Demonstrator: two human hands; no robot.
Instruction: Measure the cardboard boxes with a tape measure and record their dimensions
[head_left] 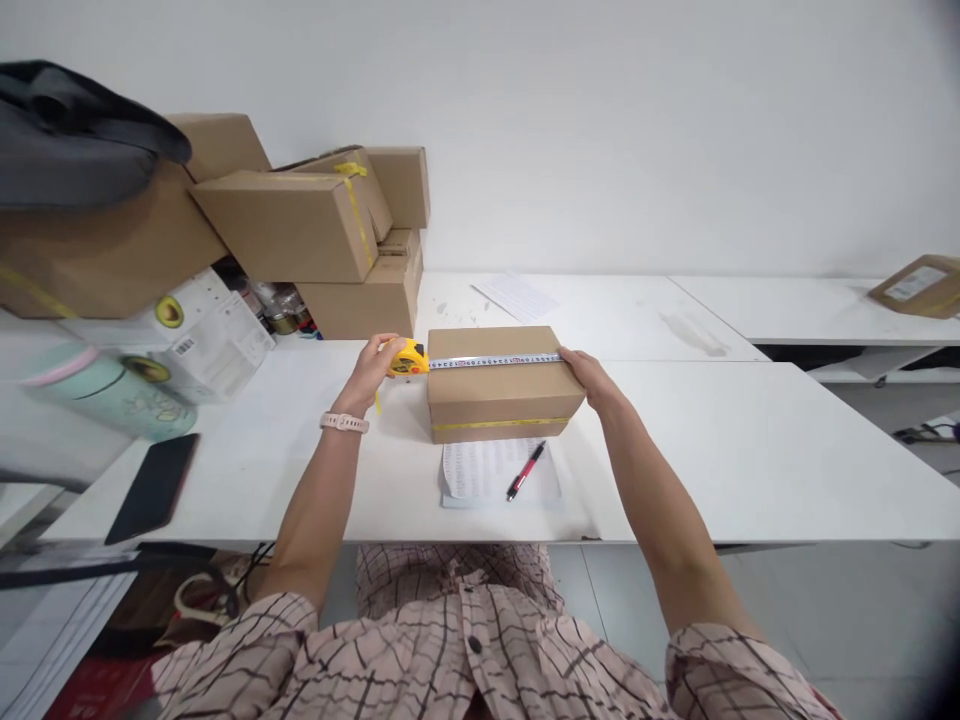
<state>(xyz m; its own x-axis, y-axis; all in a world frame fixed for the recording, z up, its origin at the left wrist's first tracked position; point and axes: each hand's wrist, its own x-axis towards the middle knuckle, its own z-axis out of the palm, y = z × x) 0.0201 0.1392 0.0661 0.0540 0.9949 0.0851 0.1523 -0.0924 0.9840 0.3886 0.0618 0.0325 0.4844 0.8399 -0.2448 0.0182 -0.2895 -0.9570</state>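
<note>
A closed cardboard box with a yellow strap round its lower part sits on the white table in front of me. My left hand is wrapped round the yellow case of a tape measure at the box's left edge. From the case the metal blade runs straight across the top of the box to its right edge. There my right hand pinches the blade's end against the box corner. Printed sheets lie just in front of the box, with a red and black pen on them.
Stacked cardboard boxes stand at the back left, beside a white carton with avocado pictures. A mint green bottle and a dark phone are at the left. Another small box is at the far right.
</note>
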